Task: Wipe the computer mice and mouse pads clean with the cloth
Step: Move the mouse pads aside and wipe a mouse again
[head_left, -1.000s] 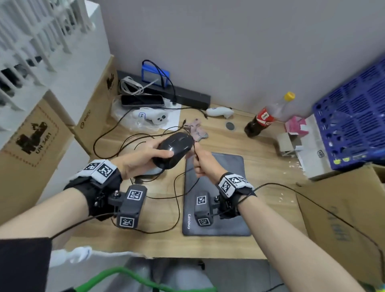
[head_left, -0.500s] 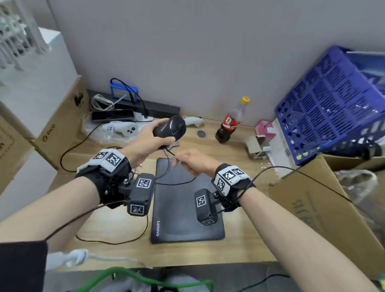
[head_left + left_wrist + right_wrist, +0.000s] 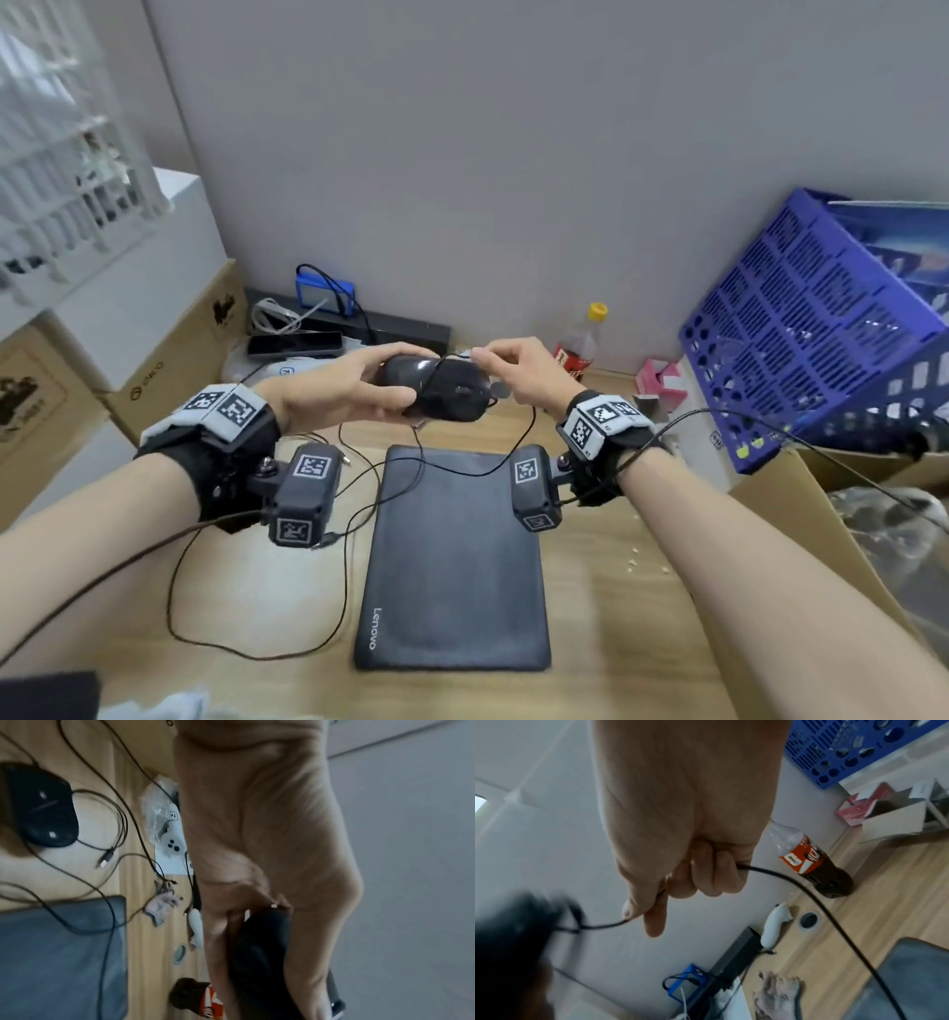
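Your left hand (image 3: 339, 390) grips a black mouse (image 3: 436, 388) in the air above the desk (image 3: 590, 616), fingers curled around its body. Below it the dark mouse pad (image 3: 452, 565) lies flat, a second mouse (image 3: 41, 805) resting on the desk to its left. Your right hand (image 3: 518, 375) pinches the held mouse's cable (image 3: 795, 882) between thumb and forefinger. The crumpled cloth (image 3: 777, 992) lies beyond the pad
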Available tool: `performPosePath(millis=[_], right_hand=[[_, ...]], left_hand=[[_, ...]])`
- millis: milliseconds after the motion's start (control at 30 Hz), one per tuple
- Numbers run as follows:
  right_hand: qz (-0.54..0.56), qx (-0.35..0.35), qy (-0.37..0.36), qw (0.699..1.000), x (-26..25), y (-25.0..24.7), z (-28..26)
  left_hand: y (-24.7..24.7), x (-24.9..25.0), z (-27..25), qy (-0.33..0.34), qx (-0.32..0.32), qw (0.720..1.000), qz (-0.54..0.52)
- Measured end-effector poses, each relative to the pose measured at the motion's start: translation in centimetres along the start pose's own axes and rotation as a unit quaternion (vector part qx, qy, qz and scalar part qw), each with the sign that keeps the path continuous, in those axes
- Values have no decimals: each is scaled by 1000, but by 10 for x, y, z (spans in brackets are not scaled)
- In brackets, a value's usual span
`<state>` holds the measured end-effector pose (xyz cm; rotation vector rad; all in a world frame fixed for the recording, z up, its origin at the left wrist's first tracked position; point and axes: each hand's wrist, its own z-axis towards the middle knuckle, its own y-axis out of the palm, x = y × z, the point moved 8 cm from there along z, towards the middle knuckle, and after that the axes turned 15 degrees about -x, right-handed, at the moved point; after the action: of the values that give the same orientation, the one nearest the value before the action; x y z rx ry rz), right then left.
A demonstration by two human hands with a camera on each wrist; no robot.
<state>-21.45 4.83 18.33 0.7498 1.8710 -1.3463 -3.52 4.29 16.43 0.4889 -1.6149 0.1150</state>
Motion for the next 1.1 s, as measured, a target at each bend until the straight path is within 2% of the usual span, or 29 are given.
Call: performPosePath(millis=[67, 133, 233, 333, 367, 400, 467, 500, 533, 600, 667, 767, 867, 967, 1033, 1100], right_hand=[[6, -27, 6, 1000, 7, 14, 4], [-13, -68, 16, 997, 9, 29, 5], [-50, -132, 26, 990, 2, 46, 5], [-66, -175, 18, 982, -16, 47, 0], [-76, -166, 1, 983, -26, 40, -1], [-88, -140, -22, 986, -34, 29, 0], [-103, -65, -53, 991, -45, -1, 3], [-96, -34, -56, 993, -44, -15, 4], [-78, -9, -58, 995, -43, -26, 5], [-28, 28, -66, 997, -38, -41, 2], [23, 35, -75, 996, -33, -42, -2], [54, 9, -33, 998, -20, -22, -3], [80, -72, 4, 994, -15, 8, 0], [-27, -125, -6, 992, -25, 19, -2], [-62, -99, -34, 993, -38, 4, -3], [-56, -33, -63, 996, -50, -23, -1]], left_hand=[[-9, 9, 6, 50, 33, 997, -55], [-25, 14, 9, 71, 124, 987, -69], [-45, 14, 10, 64, 273, 959, -25], [-59, 6, 10, 27, 361, 930, 68], [-60, 5, 11, 8, 358, 927, 113], [-57, 6, 15, -12, 330, 930, 164], [-38, 10, 26, -47, 225, 939, 254], [-27, 13, 30, -51, 171, 948, 263], [-18, 15, 32, -44, 123, 963, 237], [0, 27, 34, -1, 47, 992, 121], [5, 42, 32, 47, 14, 999, 20], [-4, 58, 31, 92, 53, 994, -17], [-20, 59, 31, 94, 171, 981, -3], [-40, 53, 26, 47, 289, 953, 83], [-44, 53, 27, 6, 296, 939, 175], [-34, 55, 32, -26, 239, 942, 235]])
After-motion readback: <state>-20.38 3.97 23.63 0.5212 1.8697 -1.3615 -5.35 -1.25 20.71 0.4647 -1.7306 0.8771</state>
